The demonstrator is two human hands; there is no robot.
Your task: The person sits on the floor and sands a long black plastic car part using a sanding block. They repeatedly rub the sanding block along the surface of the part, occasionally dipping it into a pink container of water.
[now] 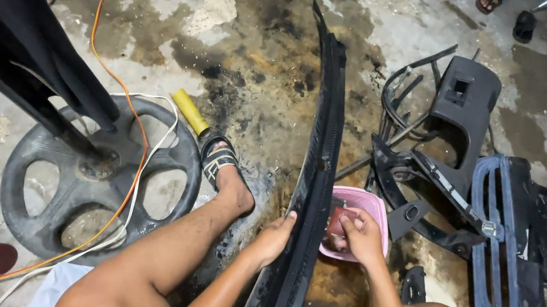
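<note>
Crowding the stained floor: black grilles (502,245) at three o'clock, wheel base (96,178) at nine. Left hand (273,236) clamps the trim strip (321,146), running six-to-twelve; right hand (359,235) fingers pinch reddish sandpaper (337,222) over a pink tub (367,203).

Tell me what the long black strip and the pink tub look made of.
Long black trim strip: likely molded plastic, matte and dusty, with ribbed edges. Pink tub: thin plastic by its smooth, even-coloured rim.

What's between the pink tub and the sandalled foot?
In the head view, the long black trim strip runs between the pink tub and the sandalled foot, with stained floor beside it.
</note>
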